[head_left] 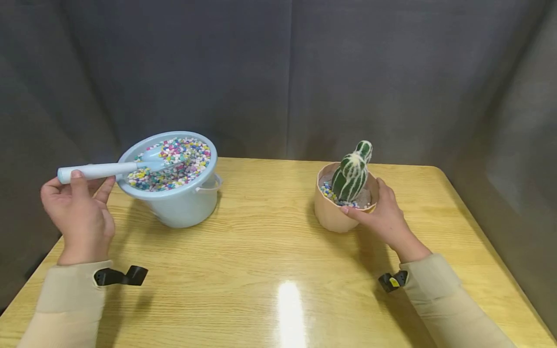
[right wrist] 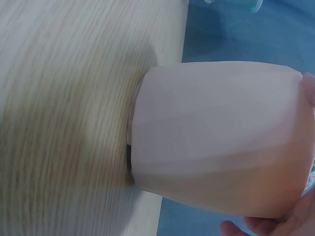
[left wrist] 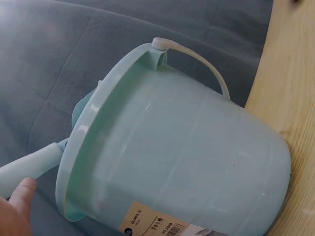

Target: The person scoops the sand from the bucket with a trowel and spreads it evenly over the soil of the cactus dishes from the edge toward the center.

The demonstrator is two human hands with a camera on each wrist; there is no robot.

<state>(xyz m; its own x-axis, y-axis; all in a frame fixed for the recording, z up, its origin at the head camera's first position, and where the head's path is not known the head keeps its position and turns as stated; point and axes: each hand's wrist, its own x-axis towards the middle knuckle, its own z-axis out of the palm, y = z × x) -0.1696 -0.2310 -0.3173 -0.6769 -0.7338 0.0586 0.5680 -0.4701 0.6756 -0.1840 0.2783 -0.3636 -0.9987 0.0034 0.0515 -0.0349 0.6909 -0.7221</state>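
Note:
In the head view my left hand holds a small shovel by its white handle, thumb on the near side and fingers beneath. The shovel's pale blue blade lies over the multicoloured pebbles that fill a light blue bucket. In the left wrist view the handle crosses the bucket's rim. My right hand grips the rim of a peach-coloured pot, thumb at the front and fingers round the right side. A green cactus with white stripes leans in the pot, with some coloured pebbles at its base.
Both containers stand on a light wooden table, the bucket at left and the pot right of centre. The bucket's white handle hangs at its right side. Dark grey curtain closes off the back and sides.

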